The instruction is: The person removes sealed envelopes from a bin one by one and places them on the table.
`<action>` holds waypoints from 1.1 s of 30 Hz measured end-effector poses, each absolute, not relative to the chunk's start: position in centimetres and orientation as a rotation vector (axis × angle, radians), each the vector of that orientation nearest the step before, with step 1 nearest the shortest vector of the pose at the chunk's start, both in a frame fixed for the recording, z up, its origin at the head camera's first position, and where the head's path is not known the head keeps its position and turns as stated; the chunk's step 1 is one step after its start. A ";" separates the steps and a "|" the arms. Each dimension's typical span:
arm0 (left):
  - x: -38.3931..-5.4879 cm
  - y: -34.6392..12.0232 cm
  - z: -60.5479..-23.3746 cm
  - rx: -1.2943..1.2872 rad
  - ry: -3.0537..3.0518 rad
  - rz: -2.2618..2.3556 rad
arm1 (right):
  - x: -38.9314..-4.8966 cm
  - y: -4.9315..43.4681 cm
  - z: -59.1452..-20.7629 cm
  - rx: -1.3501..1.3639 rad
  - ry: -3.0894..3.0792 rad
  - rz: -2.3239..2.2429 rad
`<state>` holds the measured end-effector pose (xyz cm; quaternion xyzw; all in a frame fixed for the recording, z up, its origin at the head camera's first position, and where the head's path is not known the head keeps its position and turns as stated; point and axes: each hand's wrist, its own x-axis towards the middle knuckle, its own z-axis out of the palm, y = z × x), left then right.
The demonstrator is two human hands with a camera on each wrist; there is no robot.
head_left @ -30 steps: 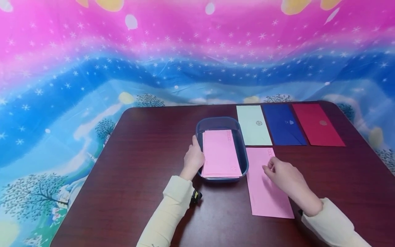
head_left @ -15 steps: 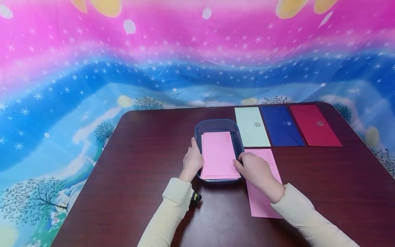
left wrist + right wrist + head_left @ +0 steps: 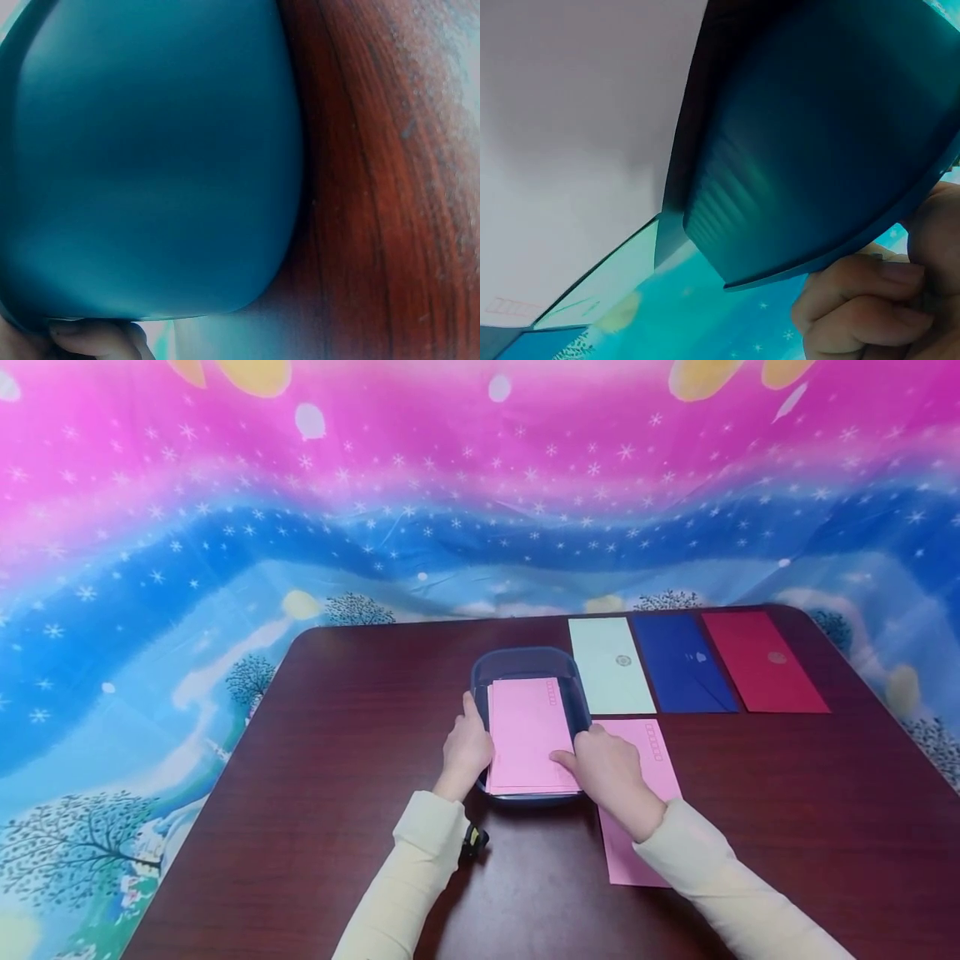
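A stack of pink envelopes [image 3: 525, 735] lies in a dark blue plastic box [image 3: 525, 665] on the table. The left hand [image 3: 467, 743] grips the box's left side, with its thumb pointing along the rim. In the left wrist view its fingertips [image 3: 94, 337] show at the edge of the blue wall. Over the box's right rim, the right hand [image 3: 611, 777] reaches its thumb onto the top envelope near the lower right corner. In the right wrist view its curled fingers [image 3: 862, 304] are outside the box, close to the rim; I cannot tell whether they grip it.
A single pink envelope [image 3: 663, 777] lies right of the box, partly under the right forearm. Behind it, a pale green envelope [image 3: 611, 677], a blue envelope [image 3: 682, 668] and a red envelope [image 3: 765, 677] lie in a row. A printed cloth [image 3: 375, 485] hangs behind the table [image 3: 337, 735].
The right hand has moved left from above the loose pink envelope to the box's right rim, its thumb now over the stack. The left hand stays on the box.
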<state>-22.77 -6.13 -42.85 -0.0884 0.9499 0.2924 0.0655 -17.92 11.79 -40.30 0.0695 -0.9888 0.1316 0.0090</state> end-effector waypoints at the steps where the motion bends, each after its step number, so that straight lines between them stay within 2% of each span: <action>1: -22.8 -6.1 -42.9 -0.267 2.868 0.881 | -17.9 11.8 -40.3 0.216 -3.089 0.416; 9: -22.8 -6.1 -42.7 -0.274 2.872 0.875 | -18.2 12.1 -40.2 0.176 -3.115 0.533; 24: -22.8 -6.1 -42.8 -0.273 2.879 0.879 | -19.0 13.8 -39.8 -0.004 -3.092 1.217; 33: -22.6 -6.0 -43.0 -0.257 2.893 0.883 | -18.7 15.1 -39.3 0.038 -3.037 1.365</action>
